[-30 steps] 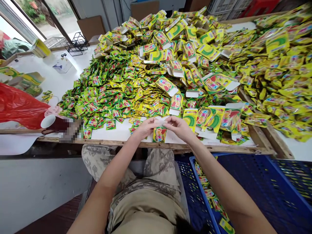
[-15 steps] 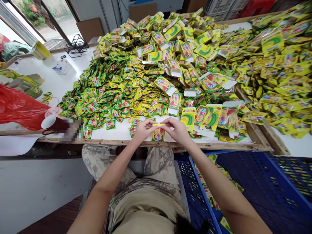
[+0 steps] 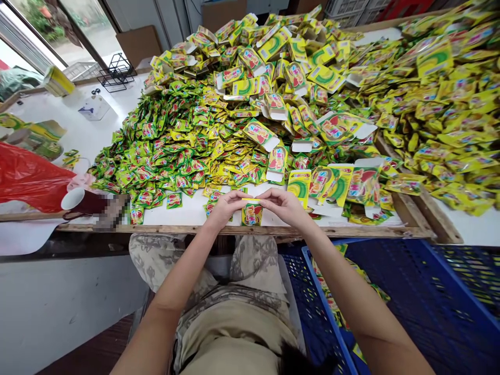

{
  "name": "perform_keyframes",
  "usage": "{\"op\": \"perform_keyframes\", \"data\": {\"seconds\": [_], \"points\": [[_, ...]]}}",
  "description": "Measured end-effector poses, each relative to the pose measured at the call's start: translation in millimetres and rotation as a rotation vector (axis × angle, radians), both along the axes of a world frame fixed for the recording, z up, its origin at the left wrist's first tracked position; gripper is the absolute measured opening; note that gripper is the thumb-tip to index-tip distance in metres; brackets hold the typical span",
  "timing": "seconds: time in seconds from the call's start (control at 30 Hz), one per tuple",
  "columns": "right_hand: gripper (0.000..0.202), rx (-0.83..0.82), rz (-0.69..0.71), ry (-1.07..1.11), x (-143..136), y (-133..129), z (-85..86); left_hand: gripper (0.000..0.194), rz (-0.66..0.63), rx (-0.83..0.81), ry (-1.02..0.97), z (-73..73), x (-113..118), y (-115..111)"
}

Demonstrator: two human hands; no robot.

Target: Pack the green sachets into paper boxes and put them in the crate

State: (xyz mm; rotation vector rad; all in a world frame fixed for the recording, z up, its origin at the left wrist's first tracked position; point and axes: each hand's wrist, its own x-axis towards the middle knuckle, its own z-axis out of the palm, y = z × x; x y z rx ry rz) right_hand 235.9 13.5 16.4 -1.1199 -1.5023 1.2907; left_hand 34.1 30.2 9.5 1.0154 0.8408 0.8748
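Note:
A small yellow and green candy box (image 3: pixel 252 214) stands near the table's front edge, its printed side facing me. My left hand (image 3: pixel 227 209) pinches its top edge from the left, and my right hand (image 3: pixel 284 206) holds the same edge from the right. The fingertips of both hands meet along the yellow top flap. Just beyond them lies a heap of small green and yellow sachets (image 3: pixel 175 151). Flattened and part-folded candy cartons (image 3: pixel 338 182) rest to the right of my right hand.
Many candy boxes (image 3: pixel 273 47) are piled at the back. More yellow packets (image 3: pixel 449 125) fill the right section behind a wooden divider (image 3: pixel 414 211). A mug (image 3: pixel 74 199) and a red plastic bag (image 3: pixel 31 177) are at left. A blue crate (image 3: pixel 332 317) holding packets stands below the table.
The view has shifted slightly. Both hands stay on the candy box's top edge, with the right fingers now a little straighter along it.

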Motion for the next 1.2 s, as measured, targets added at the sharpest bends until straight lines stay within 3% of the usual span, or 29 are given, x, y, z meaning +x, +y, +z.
{"op": "perform_keyframes", "data": {"seconds": [0.13, 0.3, 0.87, 1.2], "points": [[0.033, -0.006, 0.036, 0.008, 3, -4, -9.6, 0.025, 0.030, 0.188, 0.059, -3.5, -5, -3], [0.032, 0.036, 0.000, 0.028, 1, -8, -18.4, 0.028, 0.031, 0.304, 0.111, -4.3, -7, -5], [0.029, 0.056, -0.024, 0.068, -4, -7, -19.6, 0.032, 0.104, 0.270, 0.133, -9.7, -3, -6], [0.021, 0.193, -0.052, -0.065, -11, -12, -20.0, 0.027, 0.105, 0.334, 0.142, -9.2, -1, -7]]}}
